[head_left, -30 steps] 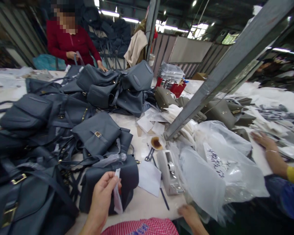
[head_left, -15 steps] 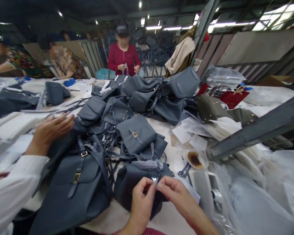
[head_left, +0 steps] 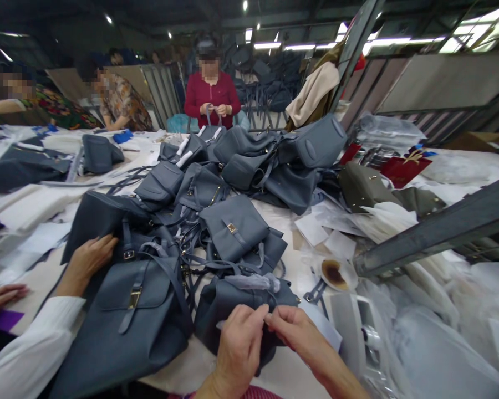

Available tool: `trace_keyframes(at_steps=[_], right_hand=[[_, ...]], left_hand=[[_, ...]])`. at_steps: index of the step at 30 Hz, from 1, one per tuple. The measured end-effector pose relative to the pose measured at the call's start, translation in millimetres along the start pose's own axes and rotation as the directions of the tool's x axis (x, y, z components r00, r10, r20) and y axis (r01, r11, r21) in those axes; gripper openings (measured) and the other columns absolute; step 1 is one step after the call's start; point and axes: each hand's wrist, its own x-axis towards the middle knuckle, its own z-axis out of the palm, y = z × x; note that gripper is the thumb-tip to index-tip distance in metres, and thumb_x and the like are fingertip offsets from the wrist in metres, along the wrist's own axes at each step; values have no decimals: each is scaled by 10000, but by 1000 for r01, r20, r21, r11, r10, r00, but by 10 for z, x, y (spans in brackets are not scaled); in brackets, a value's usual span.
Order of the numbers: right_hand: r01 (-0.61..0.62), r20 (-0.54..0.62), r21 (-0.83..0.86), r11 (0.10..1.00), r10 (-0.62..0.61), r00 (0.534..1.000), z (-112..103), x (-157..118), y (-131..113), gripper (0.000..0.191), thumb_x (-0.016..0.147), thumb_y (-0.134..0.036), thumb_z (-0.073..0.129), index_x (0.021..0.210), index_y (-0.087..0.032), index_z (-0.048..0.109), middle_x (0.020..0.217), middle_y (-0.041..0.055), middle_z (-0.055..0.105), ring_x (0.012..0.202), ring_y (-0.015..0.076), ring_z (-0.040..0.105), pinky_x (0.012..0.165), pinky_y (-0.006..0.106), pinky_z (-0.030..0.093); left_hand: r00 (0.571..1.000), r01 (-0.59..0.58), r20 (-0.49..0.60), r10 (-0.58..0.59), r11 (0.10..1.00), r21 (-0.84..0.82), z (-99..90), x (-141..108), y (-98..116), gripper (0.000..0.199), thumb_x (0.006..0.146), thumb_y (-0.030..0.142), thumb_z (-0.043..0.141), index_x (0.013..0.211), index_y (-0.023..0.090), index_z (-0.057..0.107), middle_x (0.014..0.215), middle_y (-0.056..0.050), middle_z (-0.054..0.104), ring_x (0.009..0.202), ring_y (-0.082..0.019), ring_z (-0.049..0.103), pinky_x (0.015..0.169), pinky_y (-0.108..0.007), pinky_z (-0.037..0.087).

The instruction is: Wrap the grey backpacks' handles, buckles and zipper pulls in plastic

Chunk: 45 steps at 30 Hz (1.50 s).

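My left hand [head_left: 242,338] and my right hand [head_left: 290,326] meet fingertip to fingertip over the front of a dark grey-blue bag [head_left: 216,302]. Both are closed in a pinch. Whatever lies between the fingertips is too small and hidden to name. Clear plastic wrap [head_left: 253,281] covers the bag's handle just beyond my fingers. To the left lies a larger backpack [head_left: 120,332] with a gold buckle on its flap. Behind my hands, another flap bag [head_left: 235,227] rests on the pile.
A co-worker's white-sleeved hand [head_left: 89,260] touches a bag at the left. A dish of brown liquid [head_left: 334,274], a tape dispenser [head_left: 355,332] and a slanting metal post [head_left: 441,224] are at the right. Plastic bags [head_left: 444,343] heap beside them. Across the table stands a person in red [head_left: 212,94].
My left hand has turned so its back faces up, and the shiny bit at my fingertips is hidden now. The co-worker's hand has come down onto a bag.
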Motion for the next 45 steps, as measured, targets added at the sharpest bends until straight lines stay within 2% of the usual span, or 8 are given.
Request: trace_keyframes(at_steps=[7,10,13,18,24,37,41,45], right_hand=[[15,31,87,996,-17,999,34,-25,7,484,705,-635,630,563,-198,479,465,-81,382,464,75,273,483,236,198],[14,35,131,991,-19,999,43,-33,-1,472,691,-620,646,572,-197,475,480,-77,396,471,73,280,480,234,186],[-11,25,174,985,7,1000,80,-34,6,429,672,-585,657,615,-194,492,491,-77,415,456,67,276,466,232,165],[-25,-5,231,973,27,1000,173,-9,56,426,661,-575,661,773,-180,550,517,-92,427,438,63,273,453,225,146],[7,-22,227,974,-2,1000,109,-64,38,504,651,-663,684,645,-197,492,508,-73,448,465,72,312,466,237,162],[-15,79,266,964,-7,997,-22,-311,-133,394,725,-541,670,693,-176,524,520,-78,437,450,55,279,463,224,157],[-16,69,260,965,-2,998,-28,-312,-145,404,716,-550,673,682,-178,519,517,-78,440,450,54,281,460,220,161],[-31,53,262,965,18,998,-27,-297,-76,422,699,-562,693,669,-176,526,517,-74,452,444,51,289,452,216,159]], left_hand=[[983,184,24,-183,969,-163,-68,70,81,297,920,221,496,1126,192,708,830,-102,680,778,-206,639,709,-286,511],[850,511,111,-515,754,-414,-72,137,154,220,862,322,590,936,170,732,805,-86,690,714,-195,636,642,-263,504],[707,661,285,-647,463,-591,-73,176,215,228,772,354,665,819,137,716,688,-55,672,591,-153,579,563,-235,453],[689,657,311,-655,384,-649,-82,168,272,261,704,360,724,802,119,746,658,-41,668,587,-124,551,580,-216,426],[572,719,317,-757,276,-638,-153,228,275,334,662,418,742,836,134,725,609,-10,629,501,-99,511,477,-188,396],[875,482,104,-473,828,-288,-143,181,222,200,857,273,534,819,167,700,750,-34,633,669,-147,604,595,-204,492],[924,383,73,-376,912,-147,-178,171,235,82,763,189,641,836,173,674,762,-20,634,707,-158,602,683,-233,482],[940,342,61,-336,929,-139,-162,151,213,130,849,185,536,814,172,660,743,-23,620,687,-148,601,653,-225,453]])
